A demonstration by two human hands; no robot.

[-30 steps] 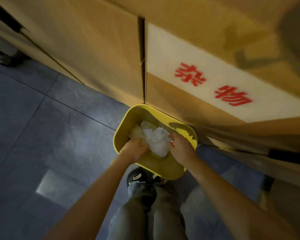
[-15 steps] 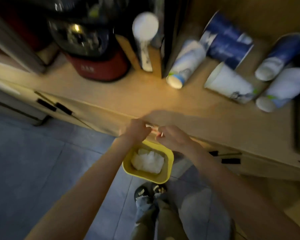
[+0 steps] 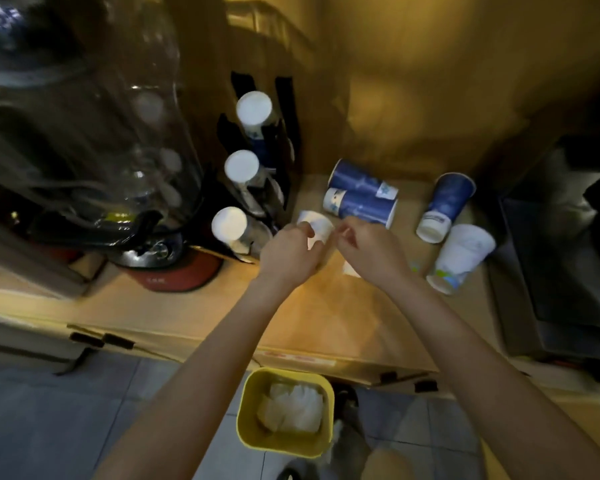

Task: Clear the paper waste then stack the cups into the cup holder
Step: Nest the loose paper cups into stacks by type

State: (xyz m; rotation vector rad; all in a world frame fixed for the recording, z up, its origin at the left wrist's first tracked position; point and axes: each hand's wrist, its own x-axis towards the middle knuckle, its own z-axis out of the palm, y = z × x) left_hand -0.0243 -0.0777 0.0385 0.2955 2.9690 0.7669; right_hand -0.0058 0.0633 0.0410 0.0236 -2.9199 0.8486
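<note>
On the wooden counter [image 3: 326, 313], my left hand [image 3: 286, 252] is shut on a small white paper cup [image 3: 315, 226] lying beside the black cup holder [image 3: 284, 140]. The holder carries three cup stacks [image 3: 241, 166]. My right hand [image 3: 373, 252] has its fingers curled at that cup's right side; whether it grips is unclear. It partly hides another white cup [image 3: 350, 270]. Two blue cups [image 3: 361, 194] lie behind my hands. To the right lie a blue cup [image 3: 444, 206] and a white cup [image 3: 461, 258]. Crumpled paper waste [image 3: 291, 407] sits in the yellow bin [image 3: 248, 403] on the floor.
A blender with a clear jug and a red base [image 3: 177, 277] stands at the left, close to the cup holder. A dark appliance [image 3: 561, 271] fills the counter's right side. The wall is right behind the cups. Drawer handles [image 3: 101, 339] line the counter front.
Both hands left the paper in the yellow bin, rose to the counter and reached forward to the cups. My left hand now holds a white cup. The view lifted from floor to counter.
</note>
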